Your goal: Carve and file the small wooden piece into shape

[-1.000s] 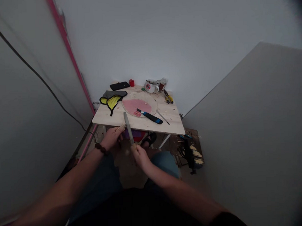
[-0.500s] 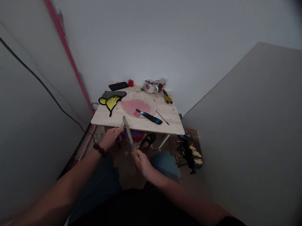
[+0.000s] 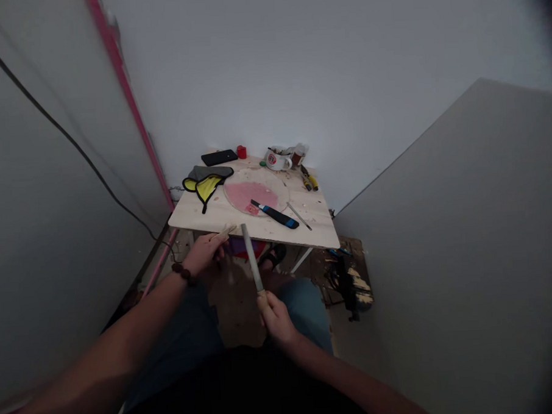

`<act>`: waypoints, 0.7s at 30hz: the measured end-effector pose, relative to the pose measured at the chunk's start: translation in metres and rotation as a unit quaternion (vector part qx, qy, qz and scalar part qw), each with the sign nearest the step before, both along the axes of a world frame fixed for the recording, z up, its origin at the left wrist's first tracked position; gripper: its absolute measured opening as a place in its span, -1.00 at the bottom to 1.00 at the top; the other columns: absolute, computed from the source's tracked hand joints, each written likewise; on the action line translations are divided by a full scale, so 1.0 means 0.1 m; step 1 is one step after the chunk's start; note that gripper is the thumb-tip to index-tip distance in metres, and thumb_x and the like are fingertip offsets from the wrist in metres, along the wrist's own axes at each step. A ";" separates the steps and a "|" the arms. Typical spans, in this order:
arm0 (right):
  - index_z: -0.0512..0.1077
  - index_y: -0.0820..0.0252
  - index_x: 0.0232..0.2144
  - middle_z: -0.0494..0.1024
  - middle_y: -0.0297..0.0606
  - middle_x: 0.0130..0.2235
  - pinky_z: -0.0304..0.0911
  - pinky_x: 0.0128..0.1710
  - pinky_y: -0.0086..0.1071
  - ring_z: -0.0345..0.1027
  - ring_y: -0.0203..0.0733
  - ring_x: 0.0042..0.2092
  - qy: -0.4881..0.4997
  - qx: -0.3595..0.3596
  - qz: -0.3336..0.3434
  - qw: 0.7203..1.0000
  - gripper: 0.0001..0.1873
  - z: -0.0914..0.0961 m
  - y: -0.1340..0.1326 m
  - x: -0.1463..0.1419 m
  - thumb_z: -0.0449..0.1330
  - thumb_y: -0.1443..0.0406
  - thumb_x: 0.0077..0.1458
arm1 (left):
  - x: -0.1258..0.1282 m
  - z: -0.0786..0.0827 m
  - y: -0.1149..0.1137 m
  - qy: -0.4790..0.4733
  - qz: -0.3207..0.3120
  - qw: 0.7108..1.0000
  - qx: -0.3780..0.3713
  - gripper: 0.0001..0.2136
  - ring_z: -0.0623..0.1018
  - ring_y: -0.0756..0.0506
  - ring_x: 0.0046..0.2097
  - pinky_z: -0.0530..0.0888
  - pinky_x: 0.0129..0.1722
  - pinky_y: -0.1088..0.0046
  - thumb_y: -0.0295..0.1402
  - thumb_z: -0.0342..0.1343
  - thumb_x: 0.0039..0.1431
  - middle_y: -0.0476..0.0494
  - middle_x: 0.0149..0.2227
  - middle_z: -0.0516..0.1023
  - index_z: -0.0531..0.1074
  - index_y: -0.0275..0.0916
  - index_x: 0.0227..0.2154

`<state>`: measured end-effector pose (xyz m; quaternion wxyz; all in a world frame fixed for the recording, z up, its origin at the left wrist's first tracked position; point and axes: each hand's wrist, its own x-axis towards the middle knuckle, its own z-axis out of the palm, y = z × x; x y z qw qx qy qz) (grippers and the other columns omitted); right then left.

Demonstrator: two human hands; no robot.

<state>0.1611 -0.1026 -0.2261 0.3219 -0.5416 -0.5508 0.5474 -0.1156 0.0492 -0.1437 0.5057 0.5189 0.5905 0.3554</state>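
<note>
My right hand (image 3: 277, 320) is closed round the wooden handle of a long flat grey file (image 3: 251, 257). The blade points up and away toward the front edge of the table (image 3: 194, 216). At that edge my left hand (image 3: 202, 253) pinches a small pale piece of wood (image 3: 224, 232); part of it is hidden by the fingers. The file's tip lies just right of the wood, and I cannot tell whether they touch. Behind them on the table, a black and blue utility knife (image 3: 276, 215) rests partly on a round pink-stained board (image 3: 252, 190).
A grey and yellow cloth (image 3: 206, 182), a black phone (image 3: 219, 157), a red cap (image 3: 241, 152), a white mug (image 3: 277, 160), yellow-handled pliers (image 3: 309, 180) and a thin metal blade (image 3: 300, 216) lie on the table. Walls stand close behind and at the sides. A low brown stool (image 3: 358, 264) is right.
My right hand has drawn the file back toward my body and to the right, away from the wood. The left hand stays at the table edge with the wood.
</note>
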 end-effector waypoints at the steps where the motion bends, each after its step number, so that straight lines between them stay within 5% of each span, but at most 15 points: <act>1: 0.34 0.00 -0.27 0.35 -0.48 -0.52 0.14 -0.53 -0.39 0.21 -0.23 -0.54 0.012 0.000 -0.009 1.000 -0.31 0.01 0.03 0.01 0.06 -0.43 0.43 | 0.00 0.00 0.00 0.003 0.000 1.000 0.001 -0.57 0.54 -0.14 -0.47 0.41 -0.42 0.36 0.10 0.14 0.39 -0.11 -0.51 0.60 0.62 -0.16 -0.31; 15: 0.39 0.02 -0.30 0.41 -0.44 -0.53 0.15 -0.55 -0.39 0.28 -0.21 -0.52 -0.014 0.007 0.004 1.000 -0.41 0.14 1.04 -0.48 0.17 -0.30 0.45 | -0.02 0.01 0.01 -0.014 -0.010 1.000 -0.004 -0.54 0.52 -0.13 -0.48 0.40 -0.43 0.36 0.14 0.16 0.37 -0.12 -0.50 0.58 0.62 -0.18 -0.31; 18: 0.39 0.03 -0.28 0.42 -0.45 -0.51 0.15 -0.55 -0.40 0.29 -0.21 -0.51 -0.017 0.001 0.000 1.000 -0.40 0.16 1.00 -0.49 0.18 -0.32 0.43 | 0.00 0.00 -0.01 -0.029 -0.001 1.000 -0.005 -0.55 0.53 -0.13 -0.46 0.43 -0.42 0.36 0.12 0.12 0.39 -0.11 -0.48 0.56 0.60 -0.17 -0.30; 21: 0.37 0.02 -0.29 0.37 -0.46 -0.52 0.13 -0.57 -0.39 0.25 -0.22 -0.53 -0.018 -0.011 -0.002 1.000 -0.36 0.18 0.64 -0.40 0.13 -0.36 0.43 | 0.02 0.01 -0.02 -0.034 0.009 0.999 -0.004 -0.59 0.51 -0.11 -0.47 0.42 -0.42 0.37 0.08 0.12 0.39 -0.10 -0.48 0.55 0.59 -0.17 -0.32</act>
